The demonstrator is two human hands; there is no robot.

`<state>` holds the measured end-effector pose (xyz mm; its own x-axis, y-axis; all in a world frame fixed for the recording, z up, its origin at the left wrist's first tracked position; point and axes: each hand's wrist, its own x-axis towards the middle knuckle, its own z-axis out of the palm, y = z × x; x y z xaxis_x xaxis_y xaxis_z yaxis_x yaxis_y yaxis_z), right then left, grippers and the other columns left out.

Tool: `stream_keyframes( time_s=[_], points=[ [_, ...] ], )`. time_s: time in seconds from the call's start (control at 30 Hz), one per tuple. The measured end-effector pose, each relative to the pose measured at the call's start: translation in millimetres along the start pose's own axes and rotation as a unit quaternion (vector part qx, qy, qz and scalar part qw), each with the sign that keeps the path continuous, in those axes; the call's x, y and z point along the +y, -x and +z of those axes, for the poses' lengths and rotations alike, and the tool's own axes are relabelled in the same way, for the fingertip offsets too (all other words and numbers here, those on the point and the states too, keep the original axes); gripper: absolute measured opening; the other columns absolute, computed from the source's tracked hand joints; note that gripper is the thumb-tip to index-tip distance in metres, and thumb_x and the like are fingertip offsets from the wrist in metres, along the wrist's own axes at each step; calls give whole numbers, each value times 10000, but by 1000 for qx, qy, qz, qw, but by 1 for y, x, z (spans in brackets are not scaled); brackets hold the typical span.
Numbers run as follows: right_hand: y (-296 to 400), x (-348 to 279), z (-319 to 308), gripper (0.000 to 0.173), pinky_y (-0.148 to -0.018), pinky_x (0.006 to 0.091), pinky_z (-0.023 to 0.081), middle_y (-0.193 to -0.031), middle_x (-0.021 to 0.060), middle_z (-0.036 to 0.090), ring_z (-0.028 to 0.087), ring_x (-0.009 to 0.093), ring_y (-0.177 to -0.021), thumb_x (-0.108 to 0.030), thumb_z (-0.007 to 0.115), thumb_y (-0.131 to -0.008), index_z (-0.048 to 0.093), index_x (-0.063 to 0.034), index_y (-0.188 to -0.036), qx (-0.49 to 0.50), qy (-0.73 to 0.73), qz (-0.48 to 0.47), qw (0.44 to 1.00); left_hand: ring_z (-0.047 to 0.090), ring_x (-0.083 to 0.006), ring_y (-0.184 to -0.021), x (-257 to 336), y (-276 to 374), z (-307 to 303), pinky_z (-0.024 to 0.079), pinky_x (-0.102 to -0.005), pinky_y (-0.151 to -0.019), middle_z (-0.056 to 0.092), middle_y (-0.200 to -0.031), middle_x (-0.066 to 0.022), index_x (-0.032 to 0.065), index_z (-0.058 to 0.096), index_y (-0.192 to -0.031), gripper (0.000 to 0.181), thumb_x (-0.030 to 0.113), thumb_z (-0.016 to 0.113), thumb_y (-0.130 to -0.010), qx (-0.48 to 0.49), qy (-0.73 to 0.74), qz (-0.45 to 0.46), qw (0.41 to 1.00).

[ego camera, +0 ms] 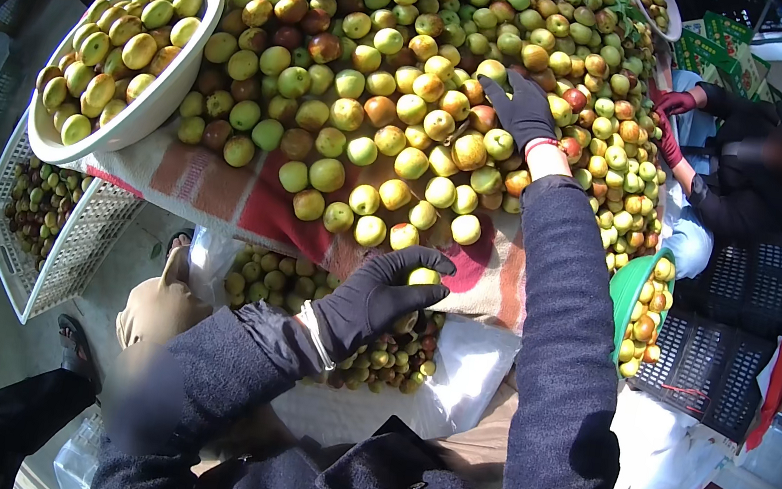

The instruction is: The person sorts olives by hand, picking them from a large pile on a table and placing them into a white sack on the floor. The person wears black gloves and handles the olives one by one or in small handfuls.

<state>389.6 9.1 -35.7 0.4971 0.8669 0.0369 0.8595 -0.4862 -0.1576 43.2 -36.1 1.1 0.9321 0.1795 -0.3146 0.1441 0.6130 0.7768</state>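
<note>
My left hand (375, 299), in a black glove, is closed around a yellow-green jujube fruit (424, 277) near the front edge of the cloth-covered table. A container of fruit (280, 277) lies below that hand. My right hand (525, 109), gloved in black too, reaches over the heap of green, yellow and reddish fruit (401, 71), its fingers spread on the fruit beside a green one. Whether it grips any cannot be told. The heap rests on a red, brown and cream patterned cloth (217, 192).
A white basin (199, 56) of fruit stands at the left, above a white plastic crate (90, 230) of darker fruit. On the right are a green basin (623, 291), black crates (704, 360) and a person (759, 163) in dark red gloves. Another person's sandalled foot shows lower left.
</note>
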Motion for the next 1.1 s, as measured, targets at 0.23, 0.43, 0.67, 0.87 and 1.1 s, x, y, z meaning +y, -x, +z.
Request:
stream_keyframes(
  time_s=[0.23,0.43,0.67,0.87,1.1],
  points=[
    [78,-14,-12,367,-858,430,451,-962,128,628,571,328,-956,-249,652,-829,577,-86,-1148,166,84,-120,975,594,-96,-826,16,5,1,520,-259,-669,611,-1046,-25,57,592,-1150,270,153,642,-903,4,-1,-3,1000],
    [89,-38,-47,293,-914,399,484,-1124,153,633,610,311,-1028,-97,693,-772,667,-70,-1062,118,-104,-149,976,597,-76,-745,29,12,6,501,-210,-655,614,-941,-13,75,595,-1157,272,154,644,-901,-7,50,-63,997],
    [56,-32,-16,466,-918,369,496,-1157,136,617,606,303,-1047,-90,702,-750,595,-105,-1204,-126,-135,-172,968,609,-95,-691,25,0,1,511,-241,-631,622,-914,-23,83,592,-1140,263,164,657,-899,-1,66,-16,998],
    [67,-50,15,246,-766,399,504,-939,133,662,622,364,-884,-118,695,-735,675,-77,-977,24,-143,-140,980,618,-111,-687,18,-7,4,520,-247,-635,605,-957,-30,85,590,-1111,244,172,665,-896,8,44,-62,997],
    [76,-69,-42,238,-530,215,473,-775,12,678,630,79,-618,-242,693,-871,705,-26,-970,-14,-492,122,862,603,-95,-687,11,-3,5,514,-237,-639,589,-952,-12,86,582,-1044,195,199,663,-906,-23,42,-20,999]
  ],
)
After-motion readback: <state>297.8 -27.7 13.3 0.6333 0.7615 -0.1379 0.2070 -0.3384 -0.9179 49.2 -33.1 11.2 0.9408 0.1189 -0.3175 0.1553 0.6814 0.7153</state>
